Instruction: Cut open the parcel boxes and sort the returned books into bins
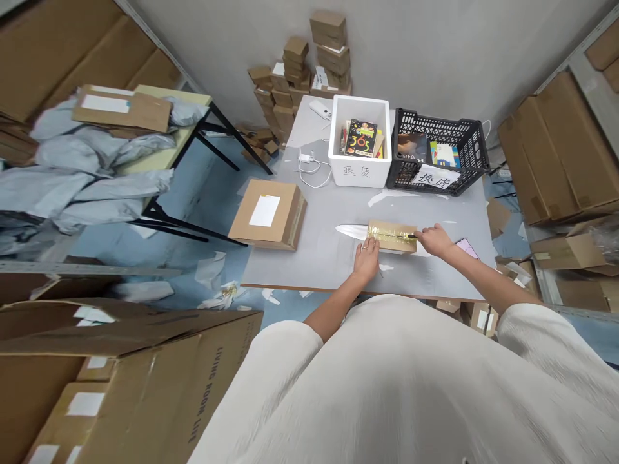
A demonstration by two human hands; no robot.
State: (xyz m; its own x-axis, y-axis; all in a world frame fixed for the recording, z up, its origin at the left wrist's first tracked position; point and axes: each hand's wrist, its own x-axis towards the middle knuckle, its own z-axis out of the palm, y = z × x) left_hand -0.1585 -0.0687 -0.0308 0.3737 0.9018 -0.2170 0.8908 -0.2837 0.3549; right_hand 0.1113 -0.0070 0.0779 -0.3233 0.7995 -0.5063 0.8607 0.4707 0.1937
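Note:
A small cardboard box (391, 227) with shiny yellowish tape along its top lies on the grey table (319, 258) in front of me. My left hand (367, 259) rests on the box's near left corner, fingers stretched out over its edge. At the box's right end, my right hand (434, 241) is closed around a thin dark tool, which looks like a box cutter (411, 236), its tip over the tape. Most of the tool's handle is hidden in the fingers. A white paper strip (352, 231) sticks out on the left of the box.
A larger carton (268, 212) stands at the table's left edge. Behind are a white foam box (360, 173) and a black crate (438, 174) with books inside. A phone (467, 248) lies right of my wrist, a white cable (314, 171) at the back left.

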